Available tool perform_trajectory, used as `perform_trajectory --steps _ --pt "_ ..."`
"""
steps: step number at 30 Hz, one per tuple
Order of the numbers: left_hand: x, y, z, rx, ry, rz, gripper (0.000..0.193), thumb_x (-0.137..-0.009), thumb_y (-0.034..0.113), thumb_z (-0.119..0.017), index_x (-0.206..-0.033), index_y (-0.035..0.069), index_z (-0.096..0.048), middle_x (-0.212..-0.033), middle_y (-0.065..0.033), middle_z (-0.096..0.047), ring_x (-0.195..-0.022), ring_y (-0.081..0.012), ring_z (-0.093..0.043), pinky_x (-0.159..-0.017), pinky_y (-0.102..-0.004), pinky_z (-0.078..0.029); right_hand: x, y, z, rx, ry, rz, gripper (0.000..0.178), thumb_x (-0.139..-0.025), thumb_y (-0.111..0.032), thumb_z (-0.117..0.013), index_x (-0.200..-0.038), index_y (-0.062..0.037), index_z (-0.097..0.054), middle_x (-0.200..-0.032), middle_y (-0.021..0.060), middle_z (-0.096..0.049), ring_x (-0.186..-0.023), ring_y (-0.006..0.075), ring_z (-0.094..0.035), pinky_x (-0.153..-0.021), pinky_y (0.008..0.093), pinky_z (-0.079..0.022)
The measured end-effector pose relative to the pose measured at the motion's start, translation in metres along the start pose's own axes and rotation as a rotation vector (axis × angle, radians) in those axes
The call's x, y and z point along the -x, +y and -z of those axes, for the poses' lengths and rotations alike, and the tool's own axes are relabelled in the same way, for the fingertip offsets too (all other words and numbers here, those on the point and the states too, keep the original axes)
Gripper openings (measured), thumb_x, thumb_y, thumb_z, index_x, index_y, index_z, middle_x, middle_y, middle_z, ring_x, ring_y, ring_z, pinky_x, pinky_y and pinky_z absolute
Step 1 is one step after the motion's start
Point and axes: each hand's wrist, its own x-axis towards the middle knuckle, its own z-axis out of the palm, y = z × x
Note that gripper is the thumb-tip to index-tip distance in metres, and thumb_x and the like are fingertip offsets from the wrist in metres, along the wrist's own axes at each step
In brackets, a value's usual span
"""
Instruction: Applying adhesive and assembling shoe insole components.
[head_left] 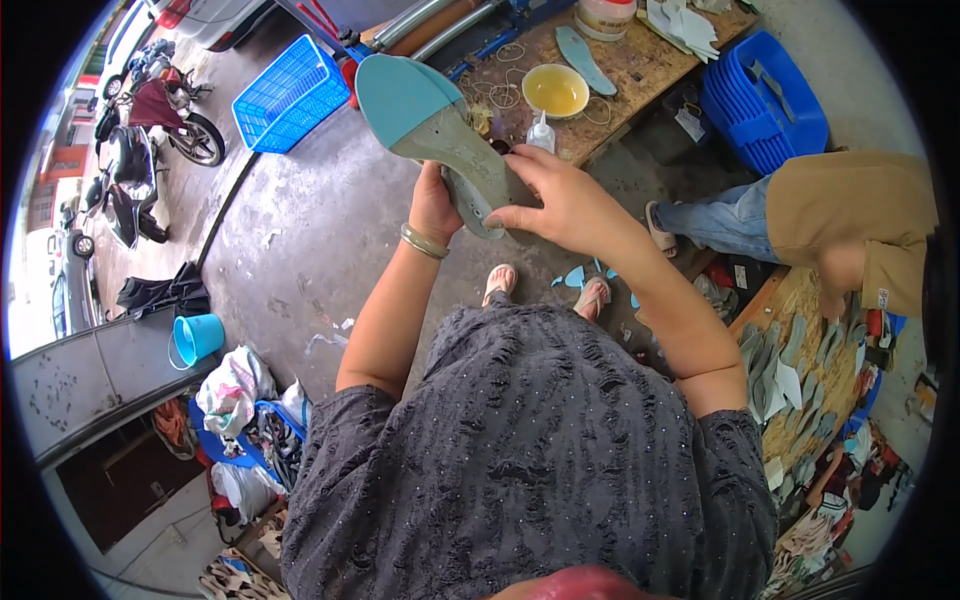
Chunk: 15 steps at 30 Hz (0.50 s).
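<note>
Between my two hands is a small stack of shoe insoles (410,105), teal at the broad front and grey toward the narrow heel. My left hand (435,208), with a bangle at its wrist, is closed around the stack's underside near the middle. At the heel end, my right hand (570,200) grips with its thumb on the near side and its fingers on the far side. The insoles are held up in front of me, tilted, with the broad ends pointing away to the left. How many are stacked cannot be told.
The wooden workbench (640,85) ahead carries a bowl of yellowish liquid (556,92), a squeeze bottle (541,133) and a teal insole (584,60). A blue basket (292,95) stands left, stacked blue crates (765,105) right. A co-worker (845,215) bends over another board (800,300).
</note>
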Motion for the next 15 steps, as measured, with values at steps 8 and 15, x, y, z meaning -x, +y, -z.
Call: perform_trajectory --steps 8,15 --pt "0.032 -0.002 0.043 0.192 -0.049 -0.009 0.035 -0.092 0.031 -0.052 -0.114 0.004 -0.055 -0.102 -0.0111 -0.060 -0.098 -0.0265 -0.063 -0.089 -0.0400 -0.053 0.016 0.040 -0.013 -0.698 0.325 -0.340 0.034 -0.088 -0.014 -0.063 -0.119 -0.0007 -0.057 -0.107 0.0129 -0.065 -0.080 0.0177 -0.065 -0.070 0.0292 -0.053" --pt "0.056 -0.009 0.049 0.315 0.106 0.080 0.027 -0.089 0.021 -0.058 -0.106 0.001 -0.054 -0.091 -0.0086 -0.053 -0.090 -0.0256 -0.064 -0.074 -0.0323 -0.059 0.016 0.258 -0.148 -0.204 0.294 -0.484 0.091 -0.069 -0.027 -0.079 -0.142 -0.0048 -0.028 -0.142 0.0213 -0.040 -0.130 0.0367 -0.041 -0.103 0.0409 -0.037"
